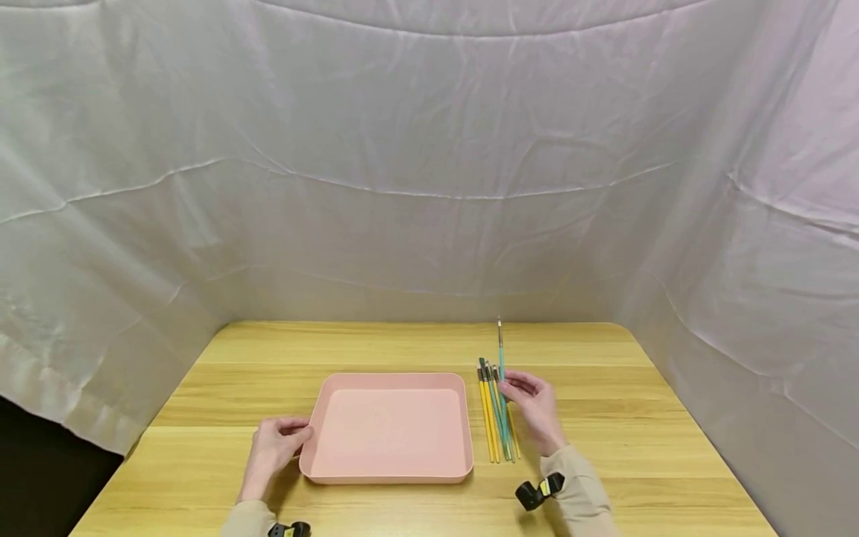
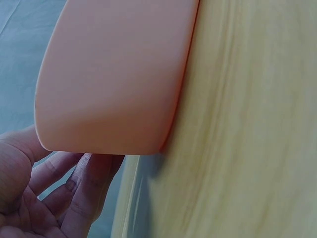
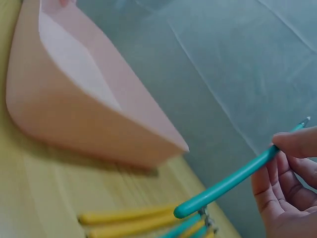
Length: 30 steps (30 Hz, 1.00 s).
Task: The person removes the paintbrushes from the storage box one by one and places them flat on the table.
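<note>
A pink rectangular tray [image 1: 385,479] lies on the wooden table. At its left side, my left hand [image 1: 275,447] holds the wall, thumb at the rim; in the left wrist view the fingers [image 2: 81,206] meet the outside of the tray [image 2: 119,74]. My right hand [image 1: 535,406] pinches a teal-handled paintbrush [image 1: 500,358] between thumb and fingers, bristles pointing away. The right wrist view has this paintbrush [image 3: 228,186] raised over the others. Beneath and beside it lie several paintbrushes [image 1: 488,418] with yellow and teal handles, right of the tray.
The wooden table [image 1: 631,447] extends on both sides of the tray. A pale grey curtain [image 1: 416,246] hangs behind the table and along both sides. A dark area [image 1: 47,470] shows at the lower left, beyond the table edge. Each wrist wears a small black camera [image 1: 540,492].
</note>
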Available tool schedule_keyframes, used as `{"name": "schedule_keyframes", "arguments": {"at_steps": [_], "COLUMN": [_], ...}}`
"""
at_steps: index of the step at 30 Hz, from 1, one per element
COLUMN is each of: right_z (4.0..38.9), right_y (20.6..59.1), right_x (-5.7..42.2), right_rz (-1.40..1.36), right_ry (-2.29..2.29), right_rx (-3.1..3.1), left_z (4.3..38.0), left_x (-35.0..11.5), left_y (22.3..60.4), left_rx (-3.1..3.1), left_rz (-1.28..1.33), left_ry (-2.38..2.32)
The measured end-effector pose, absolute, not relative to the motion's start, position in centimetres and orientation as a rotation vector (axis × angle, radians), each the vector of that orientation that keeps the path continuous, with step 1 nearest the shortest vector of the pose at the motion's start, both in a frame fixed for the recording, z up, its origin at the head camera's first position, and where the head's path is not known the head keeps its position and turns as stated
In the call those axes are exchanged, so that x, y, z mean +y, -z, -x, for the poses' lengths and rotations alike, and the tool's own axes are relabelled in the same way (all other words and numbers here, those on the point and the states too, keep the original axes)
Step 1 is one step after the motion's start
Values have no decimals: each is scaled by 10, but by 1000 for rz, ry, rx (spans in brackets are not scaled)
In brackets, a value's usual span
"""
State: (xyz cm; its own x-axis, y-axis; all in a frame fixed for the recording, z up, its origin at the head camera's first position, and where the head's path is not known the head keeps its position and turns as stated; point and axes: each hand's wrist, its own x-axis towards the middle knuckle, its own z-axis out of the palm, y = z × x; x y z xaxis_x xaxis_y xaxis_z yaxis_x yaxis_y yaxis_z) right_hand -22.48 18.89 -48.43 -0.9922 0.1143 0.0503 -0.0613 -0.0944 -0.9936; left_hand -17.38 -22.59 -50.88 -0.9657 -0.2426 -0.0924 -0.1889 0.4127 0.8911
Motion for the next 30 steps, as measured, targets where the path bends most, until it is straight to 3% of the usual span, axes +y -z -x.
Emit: {"name": "schedule_keyframes", "arguments": {"at_steps": [16,30], "right_z": [234,231], "right_y": [522,534], "right_x": [218,223], "right_rz": [319,279], "right_ry": [-1999,-1543], "right_rx": [-2208,-2530], "left_z": [174,173], "left_x": [-225,-226], "left_y": [508,507], "left_rx": [-2587,-2599], "left_rz": [-407,-408], "left_ry": [1642,1628]}}
